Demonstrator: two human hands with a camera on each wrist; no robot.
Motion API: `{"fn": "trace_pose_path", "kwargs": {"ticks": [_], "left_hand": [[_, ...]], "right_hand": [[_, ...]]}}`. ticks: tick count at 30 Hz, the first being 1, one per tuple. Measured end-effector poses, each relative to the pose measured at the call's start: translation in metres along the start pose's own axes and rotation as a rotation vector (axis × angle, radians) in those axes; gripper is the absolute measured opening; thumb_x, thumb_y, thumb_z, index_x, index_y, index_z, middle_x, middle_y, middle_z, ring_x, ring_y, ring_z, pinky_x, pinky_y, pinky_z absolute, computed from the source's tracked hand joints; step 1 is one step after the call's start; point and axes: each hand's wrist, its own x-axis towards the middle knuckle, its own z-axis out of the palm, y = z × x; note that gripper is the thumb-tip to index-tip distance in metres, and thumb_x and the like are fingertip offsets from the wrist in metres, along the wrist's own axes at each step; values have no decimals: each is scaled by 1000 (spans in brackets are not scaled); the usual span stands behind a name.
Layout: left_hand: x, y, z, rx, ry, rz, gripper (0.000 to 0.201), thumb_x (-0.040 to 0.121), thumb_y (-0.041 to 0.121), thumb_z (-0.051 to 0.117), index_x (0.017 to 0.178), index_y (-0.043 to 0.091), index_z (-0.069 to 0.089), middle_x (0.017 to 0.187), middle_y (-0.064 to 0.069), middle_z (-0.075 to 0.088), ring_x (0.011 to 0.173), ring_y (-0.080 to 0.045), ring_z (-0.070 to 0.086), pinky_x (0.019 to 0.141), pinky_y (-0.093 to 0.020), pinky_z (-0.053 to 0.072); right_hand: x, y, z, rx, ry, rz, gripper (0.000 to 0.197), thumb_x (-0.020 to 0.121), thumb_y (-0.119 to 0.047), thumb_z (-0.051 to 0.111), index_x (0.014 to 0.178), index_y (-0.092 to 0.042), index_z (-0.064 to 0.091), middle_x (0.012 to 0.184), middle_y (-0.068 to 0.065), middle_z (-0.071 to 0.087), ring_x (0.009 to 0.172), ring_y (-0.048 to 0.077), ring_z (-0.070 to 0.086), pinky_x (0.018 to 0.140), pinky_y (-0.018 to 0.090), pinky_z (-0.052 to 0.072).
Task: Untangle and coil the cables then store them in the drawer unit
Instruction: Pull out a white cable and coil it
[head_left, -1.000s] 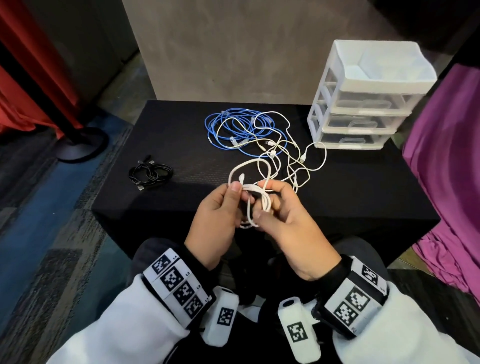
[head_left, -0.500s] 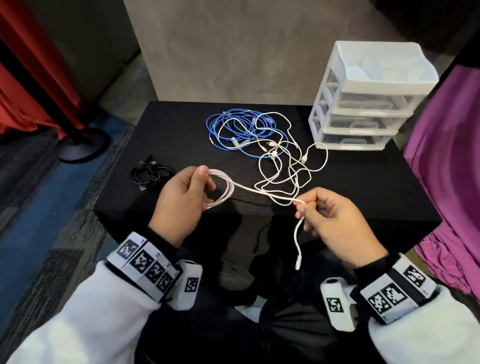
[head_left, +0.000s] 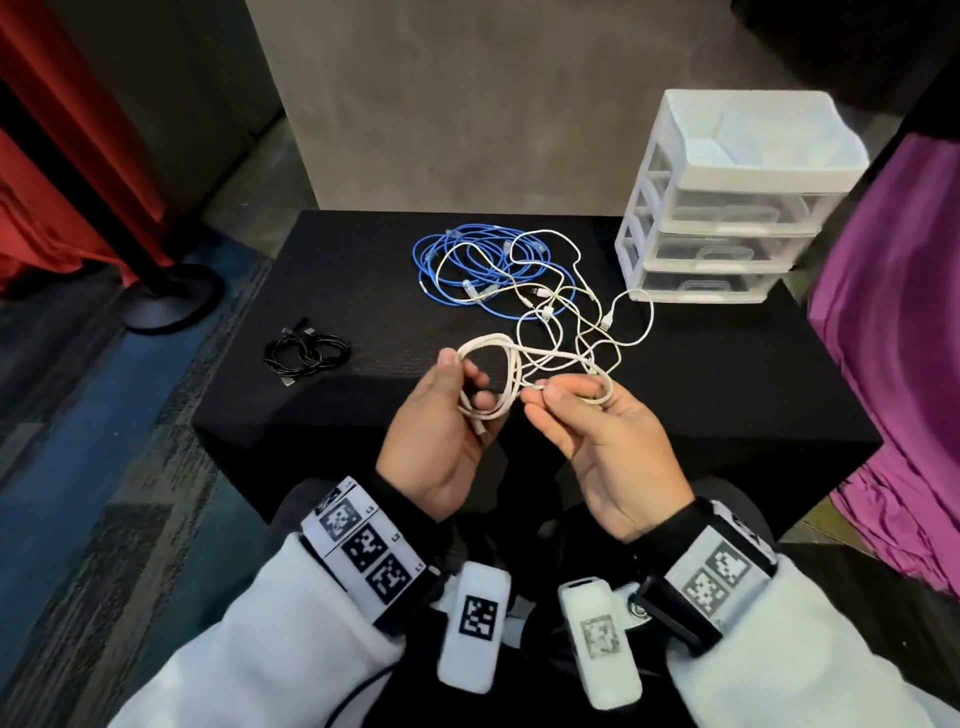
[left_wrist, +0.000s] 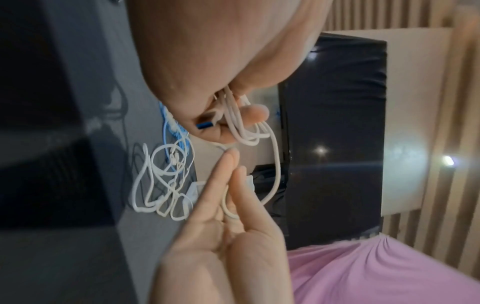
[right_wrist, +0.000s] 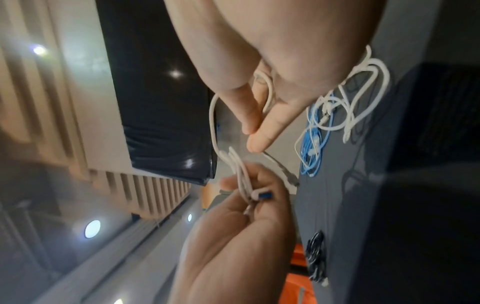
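Your left hand (head_left: 441, 415) grips the half-wound thick white cable coil (head_left: 491, 371); your right hand (head_left: 592, 426) pinches its free run. Beyond them, blue and thin white cables (head_left: 519, 280) lie tangled; the clear plastic drawer unit (head_left: 727, 208) waits closed.

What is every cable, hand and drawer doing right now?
White cable: partly coiled, held by both hands.
Left hand: grips the coil.
Right hand: pinches the cable.
Blue cable: tangled with thin white cables on the table.
Black cable: coiled on the table.
Drawer unit: drawers closed.
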Motion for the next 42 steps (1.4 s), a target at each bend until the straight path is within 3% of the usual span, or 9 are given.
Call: {"fn": "trace_pose_path", "kwargs": {"ticks": [8, 14, 20, 24, 27, 29, 32, 38, 42], "left_hand": [[-1, 3, 3, -180, 39, -46, 31, 107, 35, 49, 86, 14, 57, 80, -1, 58, 55, -5, 55, 78, -27, 53], [-4, 3, 5, -191, -92, -115, 28, 104, 35, 51, 88, 14, 59, 89, -6, 69, 60, -6, 59, 74, -26, 60], [-4, -7, 8, -14, -94, -36, 28, 107, 38, 46, 90, 18, 55, 84, -1, 68, 62, -12, 60, 64, -32, 52], [0, -7, 3, 42, -63, 19, 32, 109, 39, 42, 90, 17, 54, 64, 3, 51, 65, -16, 53, 71, -38, 45], [2, -1, -3, 158, -14, 134, 36, 111, 36, 40, 86, 15, 57, 58, 4, 45, 60, -11, 50, 66, -30, 45], [1, 2, -8, 346, -22, 228, 37, 110, 32, 41, 84, 14, 60, 57, 6, 47, 54, -9, 45, 57, -23, 41], [-6, 2, -10, 608, -138, 270, 36, 110, 30, 44, 90, 9, 64, 66, -2, 52, 55, -9, 43, 53, -21, 40], [-13, 1, -7, 782, -260, 269, 36, 111, 32, 43, 87, 19, 66, 67, 0, 50, 59, -12, 42, 58, -35, 38], [-21, 5, -6, 741, -335, 208, 38, 111, 29, 39, 88, 7, 58, 56, 13, 43, 53, -6, 35, 53, -25, 32]], "right_hand": [[4, -8, -7, 272, -5, 100, 25, 100, 9, 50, 93, -13, 59, 81, 8, 68, 80, 23, 75, 76, 35, 65], [7, -3, -10, 319, 5, 213, 22, 100, 8, 51, 91, -10, 59, 78, 10, 69, 72, 18, 74, 71, 32, 65], [6, 14, -1, -90, -17, 126, 22, 98, -1, 63, 84, -19, 60, 86, 6, 74, 77, 17, 70, 65, 26, 58], [7, 27, -5, -482, -89, -85, 8, 96, -5, 71, 101, -7, 66, 98, 10, 74, 92, 21, 66, 86, 33, 52], [3, 17, -10, -731, -220, -216, 50, 88, -22, 80, 132, -23, 58, 122, -5, 70, 108, 6, 66, 97, 27, 52], [-1, 1, -10, -782, -241, -323, 57, 85, -28, 78, 138, -31, 56, 127, -5, 65, 114, 11, 64, 99, 33, 52], [-2, -19, -7, -891, -316, -437, 45, 87, -25, 81, 128, -30, 66, 117, -3, 65, 109, 18, 63, 97, 40, 53], [2, -27, -6, -1102, -383, -590, 21, 86, -22, 86, 106, -28, 80, 113, -4, 60, 115, 18, 60, 102, 26, 45], [7, -34, -7, -776, -260, -539, 13, 89, -12, 81, 88, -23, 75, 97, -1, 70, 91, 13, 64, 90, 31, 48]]}}
